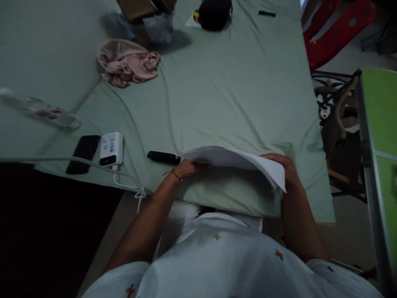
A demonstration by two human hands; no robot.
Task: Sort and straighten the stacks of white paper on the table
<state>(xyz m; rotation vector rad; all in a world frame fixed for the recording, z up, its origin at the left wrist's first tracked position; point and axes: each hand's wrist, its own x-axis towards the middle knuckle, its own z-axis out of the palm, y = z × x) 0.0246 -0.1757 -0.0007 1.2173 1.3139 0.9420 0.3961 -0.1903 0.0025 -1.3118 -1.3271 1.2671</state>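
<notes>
Both my hands hold a stack of white paper [229, 156] upright on its edge near the front of the table, and the sheets bow in a curve. My left hand [192, 167], with a red string at the wrist, grips the stack's left end. At the right end, my right hand [283, 165] is closed round the paper, its fingers on the far side. Just left of my left hand lies a black stapler-like object [163, 157]; its exact kind is unclear.
A green cloth [214, 95] covers the table. To the left lie a white power bank [111, 148] with a cable, a black phone [83, 154] and a plastic bottle [43, 109]. Farther back are a pink cloth [130, 66], a black pouch [215, 14] and a marker [267, 13]. Red chairs [338, 37] stand right.
</notes>
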